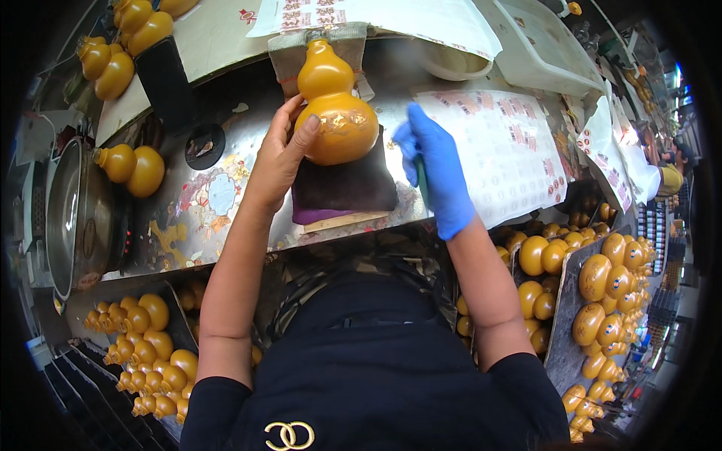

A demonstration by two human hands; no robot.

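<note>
A glossy amber gourd-shaped bottle (336, 124) lies with its neck pointing away, over a dark cloth pad (346, 184) near the bench's front edge. My bare left hand (284, 150) grips its left side, thumb on top of the lower bulb and fingers round its flank. Faint raised markings show on that bulb. The bottle's neck lies at a cloth-wrapped rest (289, 64). To the right, apart from the bottle, my right hand (440, 169) wears a blue glove. Its fingers are closed round a slim green tool (423, 183), whose working end I cannot make out.
Printed sticker sheets (496, 150) cover the bench on the right. A white bowl (455, 64) and a plastic tray (545, 52) stand behind. More gourd bottles (143, 169) sit left, and racks of them (154, 361) flank me. A metal pan (71, 218) stands far left.
</note>
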